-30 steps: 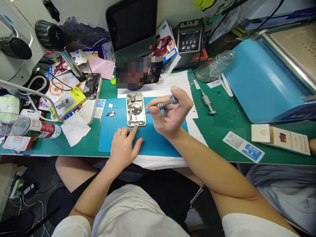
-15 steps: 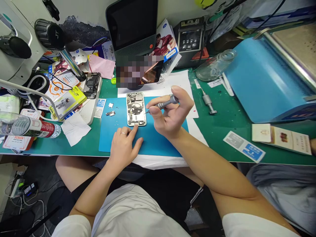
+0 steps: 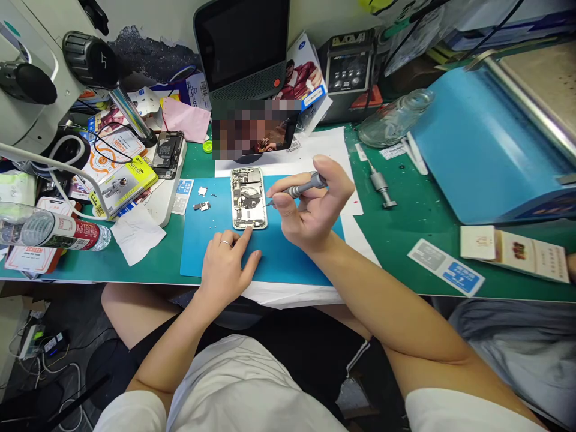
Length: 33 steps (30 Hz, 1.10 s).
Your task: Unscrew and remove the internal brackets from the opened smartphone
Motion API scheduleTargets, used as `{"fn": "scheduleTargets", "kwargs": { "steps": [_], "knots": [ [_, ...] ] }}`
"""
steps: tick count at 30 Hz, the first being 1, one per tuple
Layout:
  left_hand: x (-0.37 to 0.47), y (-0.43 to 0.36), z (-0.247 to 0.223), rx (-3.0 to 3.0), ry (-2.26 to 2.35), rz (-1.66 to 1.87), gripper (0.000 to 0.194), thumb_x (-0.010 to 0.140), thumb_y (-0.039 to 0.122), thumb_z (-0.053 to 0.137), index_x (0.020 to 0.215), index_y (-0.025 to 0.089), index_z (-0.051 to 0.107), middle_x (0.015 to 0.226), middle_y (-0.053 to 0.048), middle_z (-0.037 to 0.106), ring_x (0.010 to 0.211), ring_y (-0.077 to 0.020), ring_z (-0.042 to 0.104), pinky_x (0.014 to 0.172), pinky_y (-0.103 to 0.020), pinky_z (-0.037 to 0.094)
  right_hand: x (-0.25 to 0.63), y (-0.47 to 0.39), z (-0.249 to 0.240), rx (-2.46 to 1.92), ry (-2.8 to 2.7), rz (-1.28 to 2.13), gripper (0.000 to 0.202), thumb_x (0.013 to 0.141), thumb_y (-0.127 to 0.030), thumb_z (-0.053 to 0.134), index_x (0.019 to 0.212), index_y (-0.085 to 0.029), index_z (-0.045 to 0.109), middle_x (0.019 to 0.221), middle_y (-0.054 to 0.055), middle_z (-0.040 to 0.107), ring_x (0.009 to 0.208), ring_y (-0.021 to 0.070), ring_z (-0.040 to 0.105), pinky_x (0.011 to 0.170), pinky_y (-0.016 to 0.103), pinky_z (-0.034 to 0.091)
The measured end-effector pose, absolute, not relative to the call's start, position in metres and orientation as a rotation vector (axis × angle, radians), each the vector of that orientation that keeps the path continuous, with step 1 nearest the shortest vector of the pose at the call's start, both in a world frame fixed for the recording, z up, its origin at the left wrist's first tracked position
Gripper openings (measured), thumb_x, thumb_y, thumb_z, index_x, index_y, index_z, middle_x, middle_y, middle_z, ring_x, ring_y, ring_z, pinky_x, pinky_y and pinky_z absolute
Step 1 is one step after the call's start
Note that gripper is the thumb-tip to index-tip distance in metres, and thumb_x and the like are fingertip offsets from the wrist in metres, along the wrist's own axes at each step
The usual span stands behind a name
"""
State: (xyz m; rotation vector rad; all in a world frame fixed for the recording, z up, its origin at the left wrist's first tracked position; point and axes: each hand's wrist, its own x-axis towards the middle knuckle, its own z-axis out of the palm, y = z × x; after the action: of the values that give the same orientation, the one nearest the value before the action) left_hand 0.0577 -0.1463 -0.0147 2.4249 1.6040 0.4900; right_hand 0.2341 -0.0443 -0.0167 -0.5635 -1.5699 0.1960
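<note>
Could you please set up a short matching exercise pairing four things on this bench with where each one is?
Things:
1. screwdriver
2. opened phone
3. glass jar
4. bottle

Places:
A. lying on its side at the bench's left edge
B. in the right hand
C. on the blue mat, by the left hand
D. lying on the green mat, right of the white paper

Pairs: 1-B, 2-C, 3-D, 4-A

Looks like a phone repair bench: microscope (image 3: 31,66) on the left, green work mat (image 3: 405,222), opened phone (image 3: 248,198), soldering station (image 3: 351,69), parts boxes everywhere.
</note>
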Motion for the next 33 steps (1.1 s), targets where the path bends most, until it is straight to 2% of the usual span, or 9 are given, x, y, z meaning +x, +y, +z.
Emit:
{"fn": "scheduleTargets", "kwargs": {
  "steps": [2,6,10,13,19,24,33],
  "knots": [
    [0.0577,-0.1461,-0.0148,2.424,1.605,0.489,0.048,0.106,0.043,0.048,0.145,0.017,0.058,0.102,-0.01,0.062,0.091,-0.0245,0.054,0.082,-0.038,0.047,0.2342,-0.0445,-0.0172,-0.571,-1.577,0.216,0.06,0.101,-0.042,0.061,0.151,-0.045,0.028,0.106,-0.002,0.073,0.061,0.0125,0.065,0.048,0.027,0.053],
    [0.0577,-0.1459,-0.0147,2.419,1.603,0.485,0.048,0.106,0.042,0.049,0.145,0.016,0.058,0.102,-0.01,0.061,0.092,-0.0249,0.054,0.081,-0.038,0.047,0.2331,-0.0454,-0.0154,-0.564,-1.558,0.179,0.058,0.101,-0.037,0.06,0.151,-0.041,0.03,0.089,-0.004,0.069,0.06,0.0127,0.064,0.047,0.025,0.051],
    [0.0576,-0.1459,-0.0144,2.417,1.599,0.487,0.048,0.106,0.043,0.049,0.145,0.016,0.058,0.101,-0.01,0.061,0.091,-0.0247,0.054,0.081,-0.038,0.047,0.2327,-0.0454,-0.0136,-0.621,-1.57,0.142,0.057,0.101,-0.041,0.059,0.15,-0.042,0.03,0.083,-0.004,0.066,0.055,0.0129,0.062,0.045,0.027,0.053],
    [0.0576,-0.146,-0.0146,2.422,1.596,0.505,0.049,0.106,0.042,0.049,0.145,0.015,0.059,0.101,-0.01,0.061,0.091,-0.0244,0.053,0.081,-0.038,0.047,0.2322,-0.0448,-0.0122,-0.583,-1.552,0.125,0.06,0.1,-0.036,0.061,0.152,-0.042,0.033,0.077,-0.006,0.062,0.055,0.0124,0.062,0.043,0.025,0.053],
    [0.0576,-0.1467,-0.0155,2.417,1.601,0.508,0.049,0.106,0.043,0.049,0.145,0.015,0.058,0.102,-0.01,0.061,0.092,-0.0248,0.053,0.081,-0.038,0.048,0.2314,-0.0441,-0.0116,-0.572,-1.545,0.118,0.06,0.1,-0.035,0.061,0.152,-0.042,0.033,0.077,-0.006,0.064,0.055,0.0125,0.062,0.044,0.026,0.053],
    [0.0575,-0.1464,-0.0151,2.42,1.594,0.505,0.049,0.106,0.043,0.048,0.145,0.015,0.058,0.102,-0.01,0.061,0.091,-0.0247,0.053,0.081,-0.039,0.047,0.2334,-0.0441,-0.0145,-0.545,-1.548,0.138,0.061,0.1,-0.034,0.063,0.152,-0.041,0.032,0.088,-0.003,0.073,0.058,0.0134,0.065,0.049,0.028,0.054],
    [0.0573,-0.146,-0.015,2.421,1.594,0.493,0.049,0.106,0.043,0.048,0.145,0.016,0.058,0.101,-0.01,0.061,0.091,-0.0247,0.053,0.081,-0.039,0.047,0.2326,-0.0454,-0.0123,-0.583,-1.528,0.2,0.058,0.1,-0.039,0.061,0.15,-0.047,0.032,0.087,-0.006,0.071,0.056,0.0138,0.063,0.051,0.03,0.055]
  ]
}}
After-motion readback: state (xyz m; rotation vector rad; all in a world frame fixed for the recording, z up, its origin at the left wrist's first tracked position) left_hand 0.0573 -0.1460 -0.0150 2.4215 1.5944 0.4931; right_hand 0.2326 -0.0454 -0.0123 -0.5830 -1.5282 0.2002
